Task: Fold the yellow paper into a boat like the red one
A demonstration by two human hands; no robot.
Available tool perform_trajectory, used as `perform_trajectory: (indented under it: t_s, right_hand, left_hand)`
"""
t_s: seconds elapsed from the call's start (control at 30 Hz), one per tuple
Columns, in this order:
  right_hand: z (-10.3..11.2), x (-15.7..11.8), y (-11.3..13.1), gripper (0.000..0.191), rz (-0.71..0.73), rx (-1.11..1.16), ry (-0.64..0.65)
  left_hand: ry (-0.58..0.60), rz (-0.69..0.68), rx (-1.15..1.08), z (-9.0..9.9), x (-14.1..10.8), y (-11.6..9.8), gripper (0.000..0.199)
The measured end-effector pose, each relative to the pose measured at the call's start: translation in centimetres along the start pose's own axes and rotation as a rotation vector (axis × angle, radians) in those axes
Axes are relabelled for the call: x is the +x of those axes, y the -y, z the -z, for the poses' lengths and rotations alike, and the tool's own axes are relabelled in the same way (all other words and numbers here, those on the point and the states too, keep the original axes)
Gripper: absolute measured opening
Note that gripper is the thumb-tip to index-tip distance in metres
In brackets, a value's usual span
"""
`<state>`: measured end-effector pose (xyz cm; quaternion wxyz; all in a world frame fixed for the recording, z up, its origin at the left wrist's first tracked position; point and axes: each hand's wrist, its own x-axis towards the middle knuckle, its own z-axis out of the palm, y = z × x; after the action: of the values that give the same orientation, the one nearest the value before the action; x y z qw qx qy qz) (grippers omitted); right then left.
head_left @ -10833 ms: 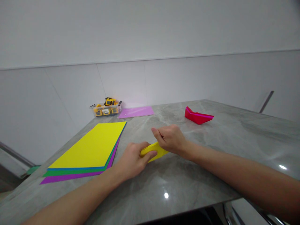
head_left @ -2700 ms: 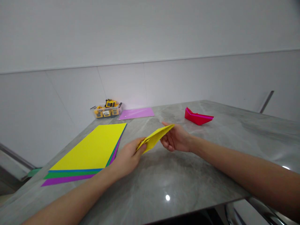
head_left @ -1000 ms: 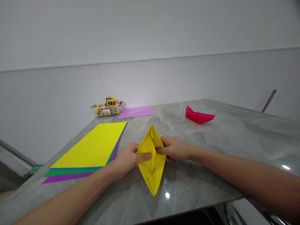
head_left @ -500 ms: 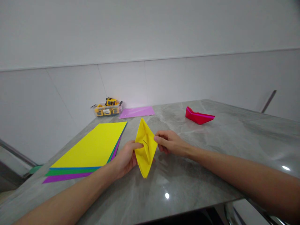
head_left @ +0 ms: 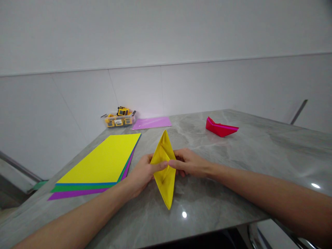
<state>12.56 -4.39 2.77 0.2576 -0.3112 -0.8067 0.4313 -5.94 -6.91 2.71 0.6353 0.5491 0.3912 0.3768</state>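
Note:
A folded yellow paper boat [head_left: 166, 183] is held up between both hands, its long pointed ends facing away and toward me and its inner folds showing. My left hand [head_left: 145, 173] grips its left side, the thumb pressed on the middle and the other fingers behind the paper. On the other side my right hand [head_left: 188, 162] pinches the right edge, its thumb also on the middle fold, almost tip to tip with the left thumb. Fingers behind the paper are partly hidden.
A fanned stack of coloured paper [head_left: 101, 160], yellow on top, lies at left on the grey marbled table [head_left: 259, 155]. Farther back are a clear bin of yellow toy vehicles [head_left: 119, 119] and a pink sheet [head_left: 151, 123]. A red paper boat [head_left: 221, 129] sits back right.
The right thumb has moved from the paper's right edge inward to its middle. The yellow paper has turned slightly, its near tip now lower and farther right.

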Motion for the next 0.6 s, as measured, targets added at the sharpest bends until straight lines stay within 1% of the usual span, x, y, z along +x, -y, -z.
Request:
perform_trajectory:
  t_s: [0.07, 0.13, 0.33, 0.6]
  right_hand:
    - [-0.1, 0.0, 0.2, 0.022, -0.003, -0.025, -0.003]
    - [-0.2, 0.0, 0.2, 0.016, -0.003, -0.062, -0.018]
    - [-0.4, 0.3, -0.2, 0.024, -0.023, -0.149, -0.065]
    - [-0.8, 0.8, -0.8, 0.024, -0.111, 0.103, -0.069]
  left_hand:
    - [-0.019, -0.021, 0.042, 0.0, 0.1, 0.2, 0.03]
    - [-0.043, -0.026, 0.065, 0.0, 0.2, 0.4, 0.028]
    - [-0.092, -0.01, 0.108, 0.5, 0.6, 0.8, 0.021]
    - [-0.148, -0.026, 0.14, 0.1, 0.5, 0.2, 0.025]
